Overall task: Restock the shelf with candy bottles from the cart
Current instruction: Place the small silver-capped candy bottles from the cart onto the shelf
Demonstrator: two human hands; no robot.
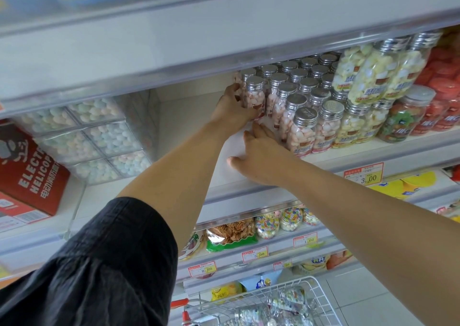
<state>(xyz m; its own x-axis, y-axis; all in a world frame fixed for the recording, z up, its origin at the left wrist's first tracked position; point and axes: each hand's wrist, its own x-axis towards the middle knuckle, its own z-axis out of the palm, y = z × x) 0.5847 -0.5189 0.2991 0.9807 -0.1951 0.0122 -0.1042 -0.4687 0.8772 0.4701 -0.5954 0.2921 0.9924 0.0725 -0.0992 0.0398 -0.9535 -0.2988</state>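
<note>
Left hand is up on the shelf, fingers wrapped round a silver-capped candy bottle standing at the left end of the packed rows, toward the back. Right hand lies loose and flat-fingered on the shelf board just beside the front-left bottles, holding nothing. Down at the bottom edge, the wire cart carries more bottles.

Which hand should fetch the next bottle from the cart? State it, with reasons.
Probably right. The right hand is open and empty at the shelf, with the cart below it; the left hand grips a pink candy bottle.
</note>
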